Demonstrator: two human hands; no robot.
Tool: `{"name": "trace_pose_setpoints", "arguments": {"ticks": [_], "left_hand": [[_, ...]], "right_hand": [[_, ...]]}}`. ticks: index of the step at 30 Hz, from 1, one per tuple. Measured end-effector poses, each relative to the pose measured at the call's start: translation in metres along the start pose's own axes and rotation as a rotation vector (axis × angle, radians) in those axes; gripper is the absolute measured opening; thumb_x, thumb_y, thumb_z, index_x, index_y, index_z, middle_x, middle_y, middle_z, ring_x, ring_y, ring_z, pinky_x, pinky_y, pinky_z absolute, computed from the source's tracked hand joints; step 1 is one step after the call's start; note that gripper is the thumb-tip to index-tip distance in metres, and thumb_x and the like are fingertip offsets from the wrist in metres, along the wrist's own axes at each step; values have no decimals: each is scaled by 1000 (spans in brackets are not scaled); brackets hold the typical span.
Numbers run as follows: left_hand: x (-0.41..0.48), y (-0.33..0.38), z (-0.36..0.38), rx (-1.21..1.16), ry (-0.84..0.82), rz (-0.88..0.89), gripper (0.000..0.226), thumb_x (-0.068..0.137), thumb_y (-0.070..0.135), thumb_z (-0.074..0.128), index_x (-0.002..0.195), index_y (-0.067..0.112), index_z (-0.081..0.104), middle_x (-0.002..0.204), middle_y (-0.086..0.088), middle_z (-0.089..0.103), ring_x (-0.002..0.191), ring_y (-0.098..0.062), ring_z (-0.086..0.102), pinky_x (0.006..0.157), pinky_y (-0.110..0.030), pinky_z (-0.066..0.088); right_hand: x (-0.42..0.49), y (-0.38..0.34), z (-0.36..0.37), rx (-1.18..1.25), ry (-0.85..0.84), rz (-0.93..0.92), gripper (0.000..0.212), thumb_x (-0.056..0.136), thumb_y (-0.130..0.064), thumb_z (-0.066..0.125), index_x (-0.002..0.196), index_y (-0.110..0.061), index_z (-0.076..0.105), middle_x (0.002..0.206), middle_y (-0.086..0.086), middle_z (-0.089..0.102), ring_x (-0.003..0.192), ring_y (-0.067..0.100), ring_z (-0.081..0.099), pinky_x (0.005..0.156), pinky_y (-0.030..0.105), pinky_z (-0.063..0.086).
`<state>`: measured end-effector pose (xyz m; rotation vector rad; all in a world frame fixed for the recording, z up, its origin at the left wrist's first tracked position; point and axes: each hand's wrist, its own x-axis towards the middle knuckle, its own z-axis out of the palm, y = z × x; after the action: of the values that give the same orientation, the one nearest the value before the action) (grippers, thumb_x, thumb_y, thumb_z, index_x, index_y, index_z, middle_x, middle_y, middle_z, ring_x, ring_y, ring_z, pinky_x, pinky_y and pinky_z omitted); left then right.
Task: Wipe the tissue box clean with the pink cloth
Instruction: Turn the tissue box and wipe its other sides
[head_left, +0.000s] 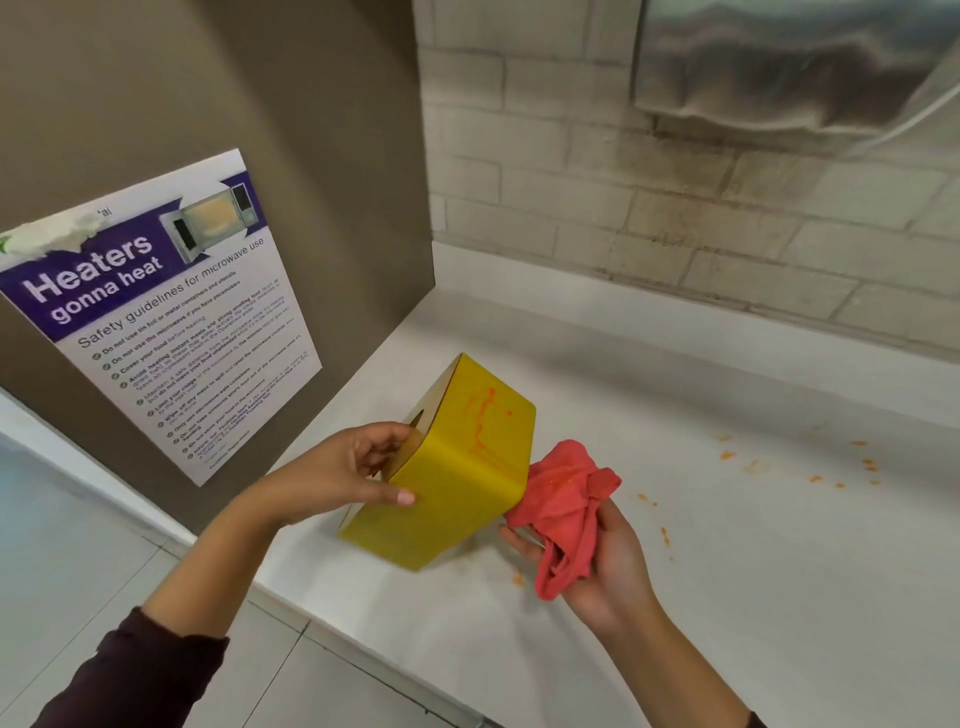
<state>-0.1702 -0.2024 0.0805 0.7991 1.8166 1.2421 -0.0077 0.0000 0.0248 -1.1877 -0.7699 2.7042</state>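
Observation:
A yellow tissue box (457, 467) is tilted on the white counter, with orange smears on its upward-facing side. My left hand (353, 470) grips its left end, fingers at the slot side and thumb on the yellow face. The bunched pink cloth (563, 506) lies in my right hand (602, 561), which holds it just to the right of the box. The cloth's top edge touches the box's lower right corner.
The white counter (675, 519) carries orange spots to the right (810, 467) and near the box's base. A brown panel with a microwave safety poster (171, 322) stands close on the left. A brick wall runs behind. The floor lies below the counter's front edge.

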Motion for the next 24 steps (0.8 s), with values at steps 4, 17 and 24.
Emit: {"name": "trace_pose_setpoints", "arguments": {"ticks": [4, 17, 24], "left_hand": [[-5, -12, 7, -5, 41, 34, 59, 64, 10, 78, 119, 18, 57, 117, 4, 68, 112, -12, 61, 88, -16, 49], [-20, -12, 32, -108, 177, 37, 100, 33, 76, 75, 112, 22, 47, 116, -1, 57, 108, -15, 55, 81, -20, 50], [-17, -13, 51, -181, 409, 101, 71, 46, 61, 58, 105, 22, 46, 112, -15, 52, 94, -18, 52, 75, -27, 42]], "right_hand": [[-14, -1, -21, 115, -128, -154, 37, 98, -25, 32, 115, -3, 56, 107, 21, 64, 97, 39, 58, 91, 57, 41], [-21, -47, -27, -438, -189, -453, 42, 85, 15, 44, 125, 1, 45, 117, 25, 58, 108, 37, 58, 88, 40, 48], [-25, -64, -20, -808, 18, -502, 41, 74, -17, 75, 111, -18, 58, 97, 4, 70, 86, 17, 68, 69, 27, 51]]}}
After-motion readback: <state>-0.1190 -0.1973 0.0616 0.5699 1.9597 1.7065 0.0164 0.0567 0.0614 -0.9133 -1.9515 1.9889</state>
